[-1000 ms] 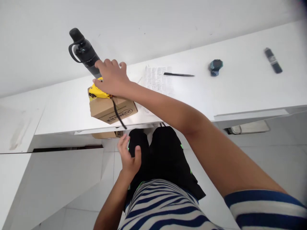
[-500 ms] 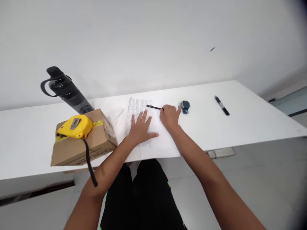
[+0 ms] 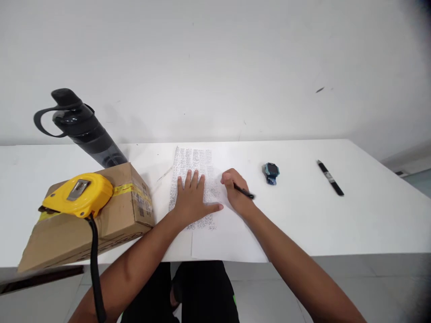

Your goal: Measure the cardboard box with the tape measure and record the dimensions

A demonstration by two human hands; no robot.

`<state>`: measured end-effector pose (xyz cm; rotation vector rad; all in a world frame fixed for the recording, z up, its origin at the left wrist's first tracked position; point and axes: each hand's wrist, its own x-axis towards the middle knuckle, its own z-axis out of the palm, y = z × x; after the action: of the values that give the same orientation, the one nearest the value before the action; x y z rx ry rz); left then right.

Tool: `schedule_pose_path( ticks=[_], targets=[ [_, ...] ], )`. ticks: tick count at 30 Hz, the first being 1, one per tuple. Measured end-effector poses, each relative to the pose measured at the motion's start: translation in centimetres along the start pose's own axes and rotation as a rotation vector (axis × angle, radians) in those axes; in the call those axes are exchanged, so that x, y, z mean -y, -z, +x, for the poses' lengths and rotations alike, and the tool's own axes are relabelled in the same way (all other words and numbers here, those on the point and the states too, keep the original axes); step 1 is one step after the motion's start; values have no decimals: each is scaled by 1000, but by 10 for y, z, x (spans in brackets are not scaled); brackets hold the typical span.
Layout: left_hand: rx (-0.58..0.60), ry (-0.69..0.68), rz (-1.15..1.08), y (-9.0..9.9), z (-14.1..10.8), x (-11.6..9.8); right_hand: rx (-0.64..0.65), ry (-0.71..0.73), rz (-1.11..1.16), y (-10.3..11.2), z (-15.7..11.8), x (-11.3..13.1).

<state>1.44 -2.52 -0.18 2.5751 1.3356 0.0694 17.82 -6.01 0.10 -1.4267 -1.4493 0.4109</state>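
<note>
A white sheet of paper (image 3: 232, 242), its left part filled with columns of small dark handwriting, lies at the table's front edge. My left hand (image 3: 191, 199) rests flat on the written part, fingers spread and holding nothing. On the right side of the writing, my right hand (image 3: 236, 190) is closed around a black pen (image 3: 244, 192). The pen's back end points to the lower right; its tip is hidden by my fingers.
At the left, a cardboard box (image 3: 117, 220) bears a yellow tape measure (image 3: 79, 195) with a hanging black strap. Behind it leans a dark bottle (image 3: 89, 130). A small blue watch (image 3: 271, 172) and a black marker (image 3: 330, 178) lie rightward on the white table (image 3: 303, 215).
My right hand has turned the pen, whose free end pointed left before and now points right. The view has shifted, with the table appearing lower and nearer. My left hand stays spread on the paper.
</note>
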Motion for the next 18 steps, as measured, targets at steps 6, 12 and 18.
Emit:
schedule_pose_path(
  ticks=[6,12,18],
  targets=[
    [-36,12,-5,-1,-1,2,257,-134,156,-4,-3,0],
    [-59,-7,-21,-8,-1,3,233,-211,131,-8,-7,-3],
    [-60,-14,-24,-8,-1,2,308,-201,118,-9,-9,-5]
  ],
)
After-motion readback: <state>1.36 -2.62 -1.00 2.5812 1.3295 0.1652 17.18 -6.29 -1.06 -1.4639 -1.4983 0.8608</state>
